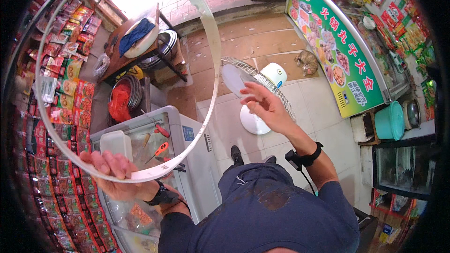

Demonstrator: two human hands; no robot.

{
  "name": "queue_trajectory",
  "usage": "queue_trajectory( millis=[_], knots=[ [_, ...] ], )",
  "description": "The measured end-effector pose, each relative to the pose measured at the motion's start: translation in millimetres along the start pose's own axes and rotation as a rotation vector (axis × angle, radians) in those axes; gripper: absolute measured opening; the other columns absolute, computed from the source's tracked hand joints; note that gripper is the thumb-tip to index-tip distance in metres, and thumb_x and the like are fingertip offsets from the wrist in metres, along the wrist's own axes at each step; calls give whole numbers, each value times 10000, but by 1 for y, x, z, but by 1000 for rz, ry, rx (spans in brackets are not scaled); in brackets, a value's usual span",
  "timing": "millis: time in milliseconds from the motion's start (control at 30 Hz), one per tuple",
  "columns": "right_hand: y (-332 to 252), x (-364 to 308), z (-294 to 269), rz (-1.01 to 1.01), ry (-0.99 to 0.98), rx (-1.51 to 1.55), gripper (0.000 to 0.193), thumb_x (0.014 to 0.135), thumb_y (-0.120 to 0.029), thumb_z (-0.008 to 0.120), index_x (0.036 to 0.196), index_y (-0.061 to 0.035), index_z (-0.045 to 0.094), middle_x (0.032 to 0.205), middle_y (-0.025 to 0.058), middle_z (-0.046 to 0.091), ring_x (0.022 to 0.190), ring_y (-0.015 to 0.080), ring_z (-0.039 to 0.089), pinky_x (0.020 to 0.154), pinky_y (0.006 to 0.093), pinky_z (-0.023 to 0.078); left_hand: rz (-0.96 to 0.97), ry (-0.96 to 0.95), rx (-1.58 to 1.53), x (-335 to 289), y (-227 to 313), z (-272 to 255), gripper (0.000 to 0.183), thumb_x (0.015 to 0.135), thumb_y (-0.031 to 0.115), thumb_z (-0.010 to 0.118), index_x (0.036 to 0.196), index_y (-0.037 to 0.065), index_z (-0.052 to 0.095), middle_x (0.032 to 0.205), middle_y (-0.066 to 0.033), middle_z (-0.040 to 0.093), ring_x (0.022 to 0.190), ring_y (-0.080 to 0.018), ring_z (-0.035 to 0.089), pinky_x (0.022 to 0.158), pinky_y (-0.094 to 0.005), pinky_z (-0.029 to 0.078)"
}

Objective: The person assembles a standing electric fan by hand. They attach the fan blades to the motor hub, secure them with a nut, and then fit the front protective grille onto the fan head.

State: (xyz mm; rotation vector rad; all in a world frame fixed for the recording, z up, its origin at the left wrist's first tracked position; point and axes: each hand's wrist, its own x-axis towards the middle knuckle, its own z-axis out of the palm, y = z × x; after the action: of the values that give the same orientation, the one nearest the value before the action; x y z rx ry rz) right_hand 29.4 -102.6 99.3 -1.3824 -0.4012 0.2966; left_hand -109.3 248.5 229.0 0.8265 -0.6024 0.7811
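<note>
My left hand is closed around the lower edge of a large white plastic ring, which stands raised and fills much of the left side. My right hand is held out in front, fingers apart and slightly curled, with nothing in it. Below and beyond it is a white standing fan with a round wire grille and a pale blade. On the chest freezer's glass top, partly seen through the ring, lie an orange-handled screwdriver, a red-handled tool and a white plastic tub.
The chest freezer stands at my left, beside racks of packaged food. A wooden table with a basin and blue cloth is farther off. At right are a green-sided display freezer, a teal bucket and a cat on the floor.
</note>
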Motion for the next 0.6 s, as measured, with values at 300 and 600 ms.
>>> queue_trajectory(
  millis=[300,600],
  knots=[
    [-56,25,-59,-228,405,-196,617,1049,-228,693,1589,-68,440,1503,119,551,1344,183,559,1077,319,490,-67,-92,-224,39,8,-6,557,1074,174,595,1477,-128,358,904,-60,485,562,-102,457,491,-257,413],
    [-52,25,-77,-158,504,-40,486,1090,-369,635,1465,-87,507,1006,28,662,745,75,600,648,243,488,-544,-187,-647,23,-89,-102,809,1059,328,649,1669,44,201,1159,-51,573,804,-168,517,717,-332,482]
  ],
)
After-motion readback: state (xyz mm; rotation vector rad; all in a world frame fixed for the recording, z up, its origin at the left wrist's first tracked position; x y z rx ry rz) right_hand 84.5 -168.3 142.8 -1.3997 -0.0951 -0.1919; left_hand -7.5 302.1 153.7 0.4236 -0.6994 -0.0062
